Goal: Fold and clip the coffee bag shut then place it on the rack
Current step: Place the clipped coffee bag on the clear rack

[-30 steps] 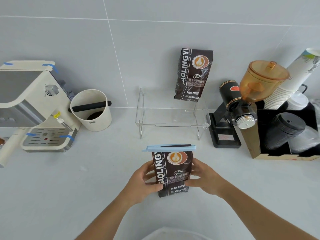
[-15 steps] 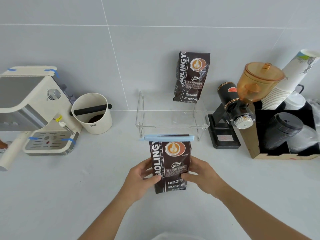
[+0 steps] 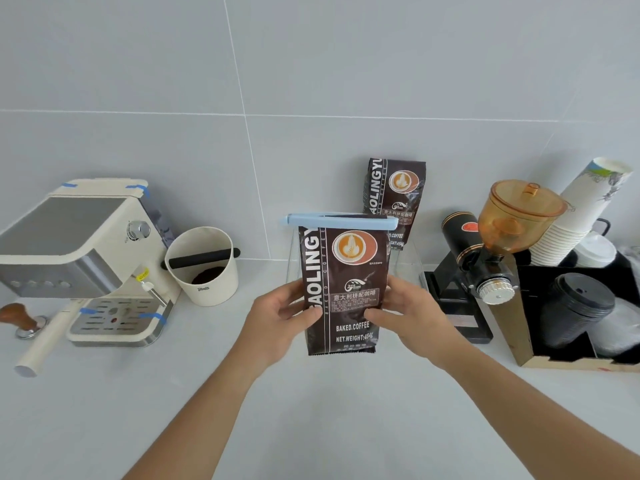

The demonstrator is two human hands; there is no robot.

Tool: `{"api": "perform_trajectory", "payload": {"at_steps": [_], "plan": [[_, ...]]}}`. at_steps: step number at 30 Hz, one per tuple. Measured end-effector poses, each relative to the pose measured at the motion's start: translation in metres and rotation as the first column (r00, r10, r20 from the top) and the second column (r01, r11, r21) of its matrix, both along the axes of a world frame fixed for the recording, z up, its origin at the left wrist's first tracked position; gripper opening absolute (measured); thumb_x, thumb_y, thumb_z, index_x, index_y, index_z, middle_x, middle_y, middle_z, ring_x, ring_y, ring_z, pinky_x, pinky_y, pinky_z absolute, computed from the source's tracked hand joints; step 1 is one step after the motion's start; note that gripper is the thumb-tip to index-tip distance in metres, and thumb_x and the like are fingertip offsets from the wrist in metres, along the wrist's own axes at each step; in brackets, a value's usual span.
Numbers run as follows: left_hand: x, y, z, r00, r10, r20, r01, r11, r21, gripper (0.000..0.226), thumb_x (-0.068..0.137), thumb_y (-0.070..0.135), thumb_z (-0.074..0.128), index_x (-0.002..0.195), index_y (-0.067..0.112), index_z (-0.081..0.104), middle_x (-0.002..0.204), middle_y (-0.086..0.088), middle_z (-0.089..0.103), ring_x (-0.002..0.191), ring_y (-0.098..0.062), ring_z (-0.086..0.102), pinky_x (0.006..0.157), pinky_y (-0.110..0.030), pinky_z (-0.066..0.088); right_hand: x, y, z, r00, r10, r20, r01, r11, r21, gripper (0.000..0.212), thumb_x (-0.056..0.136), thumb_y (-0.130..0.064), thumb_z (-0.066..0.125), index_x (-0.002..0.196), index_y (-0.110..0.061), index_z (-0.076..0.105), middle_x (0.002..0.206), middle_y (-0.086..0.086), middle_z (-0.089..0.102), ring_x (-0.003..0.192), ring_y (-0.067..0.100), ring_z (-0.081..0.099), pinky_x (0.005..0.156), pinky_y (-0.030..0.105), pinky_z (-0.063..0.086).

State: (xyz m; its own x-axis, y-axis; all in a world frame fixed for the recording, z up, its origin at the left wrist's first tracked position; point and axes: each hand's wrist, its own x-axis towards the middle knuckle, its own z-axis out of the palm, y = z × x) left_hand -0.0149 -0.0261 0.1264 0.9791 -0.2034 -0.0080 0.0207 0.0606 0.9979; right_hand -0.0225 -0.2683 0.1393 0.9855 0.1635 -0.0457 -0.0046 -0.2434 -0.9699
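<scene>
I hold a dark brown coffee bag (image 3: 343,271) upright above the counter, in front of the clear rack (image 3: 412,268). A light blue clip (image 3: 339,220) is clamped across its folded top. My left hand (image 3: 277,320) grips the bag's left side and my right hand (image 3: 408,310) grips its right side. The bag hides most of the rack. A second coffee bag (image 3: 398,195) stands on the rack against the wall.
A cream espresso machine (image 3: 79,258) stands at the left, with a tamper (image 3: 20,320) beside it and a cream knock box (image 3: 204,265) to its right. At the right are a grinder (image 3: 485,258), stacked paper cups (image 3: 581,216) and black lids (image 3: 578,306) in a box.
Both hands have lifted the clipped bag off the counter and carried it up and away from me toward the rack.
</scene>
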Motion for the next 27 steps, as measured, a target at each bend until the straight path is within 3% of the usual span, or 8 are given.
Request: {"api": "perform_trajectory", "payload": {"at_steps": [6,9,12,20,23,27], "plan": [[0.034,-0.001,0.039,0.994,-0.002,0.108,0.001,1.0,0.012,0.043,0.078,0.013,0.07,0.119,0.025,0.068,0.117,0.01,0.074,0.108,-0.015,0.069,0.089,-0.021,0.053,0.034,0.002,0.04,0.996,-0.015,0.084,0.014,1.0,0.008,0.044,0.083,-0.008,0.073,0.122,-0.026,0.062,0.111,-0.002,0.075,0.107,0.02,0.067,0.097,0.054,0.051],[0.05,-0.003,0.053,0.989,0.0,0.151,-0.002,1.0,0.014,0.039,0.084,0.004,0.067,0.12,0.022,0.068,0.114,0.012,0.075,0.106,-0.01,0.07,0.083,-0.013,0.052,0.052,0.004,0.054,0.991,-0.022,0.131,0.019,1.0,0.02,0.041,0.083,-0.006,0.073,0.115,-0.031,0.066,0.11,-0.001,0.076,0.105,0.021,0.069,0.096,0.053,0.053],[0.068,-0.005,0.068,0.981,0.007,0.193,-0.017,0.999,0.046,0.038,0.087,0.003,0.065,0.112,0.031,0.071,0.111,0.015,0.075,0.104,-0.007,0.07,0.081,-0.011,0.052,0.071,0.007,0.064,0.987,-0.042,0.158,0.033,0.998,0.055,0.044,0.081,-0.003,0.073,0.103,-0.041,0.069,0.104,-0.001,0.078,0.1,0.023,0.071,0.093,0.053,0.054],[0.116,-0.008,0.079,0.979,0.024,0.203,-0.041,0.996,0.082,0.035,0.088,0.004,0.064,0.108,0.032,0.071,0.106,0.017,0.076,0.1,-0.005,0.071,0.075,-0.009,0.051,0.12,0.012,0.068,0.985,-0.107,0.135,0.093,0.99,0.107,0.043,0.081,0.003,0.072,0.103,-0.035,0.068,0.1,0.002,0.079,0.094,0.029,0.072,0.085,0.054,0.058],[0.131,-0.009,0.072,0.982,0.043,0.184,-0.057,0.996,0.072,0.036,0.088,0.005,0.066,0.108,0.034,0.07,0.109,0.01,0.077,0.099,-0.007,0.072,0.074,-0.01,0.053,0.134,0.013,0.063,0.984,-0.124,0.131,0.117,0.991,0.061,0.045,0.08,0.003,0.072,0.095,-0.039,0.071,0.098,0.005,0.078,0.095,0.033,0.071,0.084,0.055,0.058],[0.156,-0.013,0.055,0.98,0.069,0.184,-0.082,0.994,0.066,0.04,0.087,0.004,0.067,0.103,0.04,0.071,0.12,-0.003,0.071,0.103,-0.013,0.071,0.077,-0.017,0.056,0.159,0.016,0.049,0.976,-0.187,0.111,0.188,0.982,-0.006,0.048,0.077,0.002,0.073,0.088,-0.044,0.07,0.094,-0.001,0.078,0.094,0.027,0.072,0.088,0.052,0.058]]}}
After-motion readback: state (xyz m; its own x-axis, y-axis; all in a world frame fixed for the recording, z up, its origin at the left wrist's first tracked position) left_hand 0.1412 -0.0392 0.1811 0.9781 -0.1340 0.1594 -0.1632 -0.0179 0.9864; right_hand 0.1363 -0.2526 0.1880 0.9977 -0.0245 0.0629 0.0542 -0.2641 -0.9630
